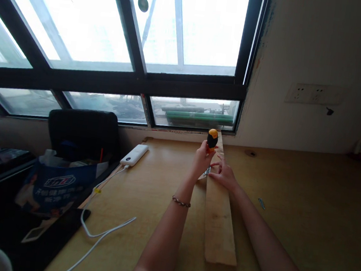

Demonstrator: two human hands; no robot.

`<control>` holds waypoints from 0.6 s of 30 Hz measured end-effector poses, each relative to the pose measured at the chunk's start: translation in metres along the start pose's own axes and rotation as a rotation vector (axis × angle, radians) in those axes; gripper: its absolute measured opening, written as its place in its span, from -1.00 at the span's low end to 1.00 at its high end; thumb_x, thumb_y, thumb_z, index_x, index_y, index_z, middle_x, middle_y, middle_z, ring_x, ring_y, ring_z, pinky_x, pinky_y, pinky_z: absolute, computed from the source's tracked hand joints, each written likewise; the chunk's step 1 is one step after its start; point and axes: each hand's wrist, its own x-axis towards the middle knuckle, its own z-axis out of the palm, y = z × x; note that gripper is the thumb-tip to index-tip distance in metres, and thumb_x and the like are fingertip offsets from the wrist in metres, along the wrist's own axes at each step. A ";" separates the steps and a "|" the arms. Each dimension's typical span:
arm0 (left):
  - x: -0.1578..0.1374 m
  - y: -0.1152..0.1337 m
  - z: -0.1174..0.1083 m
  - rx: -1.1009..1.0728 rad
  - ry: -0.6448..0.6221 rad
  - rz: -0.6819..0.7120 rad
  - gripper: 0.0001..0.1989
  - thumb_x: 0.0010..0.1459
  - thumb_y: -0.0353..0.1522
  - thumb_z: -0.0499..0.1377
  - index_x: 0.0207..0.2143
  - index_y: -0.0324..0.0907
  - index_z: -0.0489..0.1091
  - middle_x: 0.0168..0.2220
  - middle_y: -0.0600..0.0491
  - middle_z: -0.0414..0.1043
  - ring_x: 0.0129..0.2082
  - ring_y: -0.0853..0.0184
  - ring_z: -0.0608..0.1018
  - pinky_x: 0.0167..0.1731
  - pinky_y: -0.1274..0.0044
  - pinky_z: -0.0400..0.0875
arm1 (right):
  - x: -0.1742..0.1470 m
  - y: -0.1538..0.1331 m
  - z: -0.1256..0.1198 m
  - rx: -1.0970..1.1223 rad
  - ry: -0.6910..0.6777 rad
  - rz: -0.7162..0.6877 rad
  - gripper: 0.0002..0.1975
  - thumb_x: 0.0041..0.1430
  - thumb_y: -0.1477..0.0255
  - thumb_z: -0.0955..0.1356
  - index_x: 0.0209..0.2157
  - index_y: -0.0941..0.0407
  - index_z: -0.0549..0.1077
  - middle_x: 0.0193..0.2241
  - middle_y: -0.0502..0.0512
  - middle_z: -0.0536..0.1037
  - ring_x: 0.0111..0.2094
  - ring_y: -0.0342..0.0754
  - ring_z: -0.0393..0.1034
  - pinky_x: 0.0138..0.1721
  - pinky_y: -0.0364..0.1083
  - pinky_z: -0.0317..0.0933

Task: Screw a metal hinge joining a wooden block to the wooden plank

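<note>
My left hand [202,160] is closed around the black and yellow handle of a screwdriver [212,139], which points down and away from me. The hand hides its shaft and tip. Beneath lies a long, narrow wooden board [220,227], running from near me toward the window. My right hand [224,175] rests at the board's far half, thumb and forefinger curled toward each other at its left edge. Between them shows a small shiny metal piece [208,171], too small to make out clearly. A pale scrap is partly visible beside it.
Small screws [261,203] lie on the wooden table [284,252] to the right. A white power bank [135,154] with a white cable [104,234] sits at the left edge. Beyond that edge, a black chair [83,133] carries a blue bag [60,187]. The window and wall stand behind.
</note>
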 end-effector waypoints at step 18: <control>0.001 0.067 -0.017 -0.310 0.326 0.095 -0.75 0.05 -0.28 0.12 -0.21 -0.16 0.22 -0.19 -0.02 0.39 -0.16 0.36 0.44 -0.13 0.47 0.30 | -0.001 -0.003 -0.002 0.005 0.008 0.020 -0.20 -0.22 0.42 0.45 0.09 0.06 0.09 -0.28 0.03 0.50 -0.60 -0.22 0.21 -0.52 -0.17 0.19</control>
